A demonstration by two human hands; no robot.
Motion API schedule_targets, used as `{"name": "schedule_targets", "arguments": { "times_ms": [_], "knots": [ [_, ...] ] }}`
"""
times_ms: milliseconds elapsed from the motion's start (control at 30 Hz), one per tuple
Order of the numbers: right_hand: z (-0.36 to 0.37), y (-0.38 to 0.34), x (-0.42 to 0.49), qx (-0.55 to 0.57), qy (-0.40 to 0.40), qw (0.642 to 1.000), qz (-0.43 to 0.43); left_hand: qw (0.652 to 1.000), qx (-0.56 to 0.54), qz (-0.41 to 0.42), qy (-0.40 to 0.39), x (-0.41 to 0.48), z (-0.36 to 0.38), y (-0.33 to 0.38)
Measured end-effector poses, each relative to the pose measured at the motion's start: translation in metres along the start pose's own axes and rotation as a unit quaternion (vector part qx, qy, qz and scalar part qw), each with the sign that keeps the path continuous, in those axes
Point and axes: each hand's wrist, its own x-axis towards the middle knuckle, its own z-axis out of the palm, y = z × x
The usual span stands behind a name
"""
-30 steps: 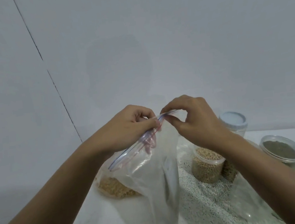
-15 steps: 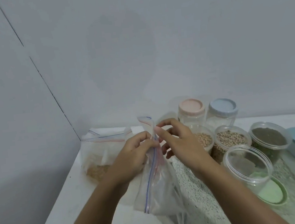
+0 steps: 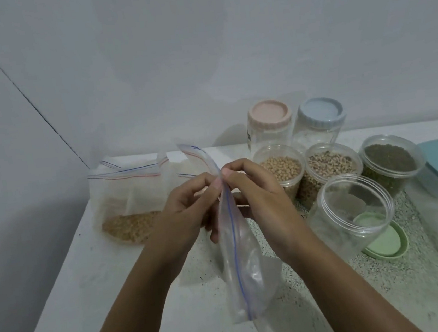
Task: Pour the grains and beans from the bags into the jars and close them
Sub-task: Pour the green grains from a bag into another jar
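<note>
While held above table (image 3: 112, 292), clear zip bag (image 3: 247, 269) hangs from both hands. Left hand (image 3: 187, 213) pinches zip strip from left; right hand (image 3: 257, 197) pinches it from right, fingertips almost meeting. Bag body droops below wrists, between forearms. Second bag (image 3: 126, 203) with tan grains stands behind left hand. Empty open jar (image 3: 354, 213) sits just right of right wrist, green lid (image 3: 390, 242) beside it.

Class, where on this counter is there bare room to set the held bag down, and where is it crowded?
Free: the counter in front of the grain bag, left of the left arm; also in front of the green lid. Crowded: the jars back right.
</note>
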Motion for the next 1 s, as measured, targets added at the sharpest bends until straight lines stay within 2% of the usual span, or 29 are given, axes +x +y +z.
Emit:
{"name": "schedule_targets", "arguments": {
  "times_ms": [100, 233, 400, 633, 800, 1000],
  "knots": [
    [-0.001, 0.006, -0.006, -0.001, 0.039, 0.998, -0.043, 1.000, -0.010, 0.016, 0.021, -0.002, 0.003, -0.012],
    [-0.002, 0.009, -0.008, -0.036, 0.055, 0.996, -0.059, 0.998, -0.042, 0.003, 0.043, -0.003, 0.004, -0.015],
    [-0.005, 0.005, -0.011, -0.050, 0.051, 0.996, -0.061, 0.998, -0.064, -0.001, 0.011, -0.009, 0.003, -0.013],
    [-0.004, 0.004, -0.026, 0.030, 0.011, 0.999, -0.011, 0.998, -0.051, 0.024, 0.000, -0.021, 0.004, -0.017],
    [-0.008, -0.004, -0.022, 0.005, -0.009, 1.000, -0.023, 0.997, -0.045, 0.061, -0.001, -0.022, 0.005, -0.006],
    [-0.010, -0.010, -0.020, -0.026, 0.023, 0.999, -0.039, 0.991, -0.021, 0.105, 0.084, -0.020, -0.006, 0.004]
  ]
}}
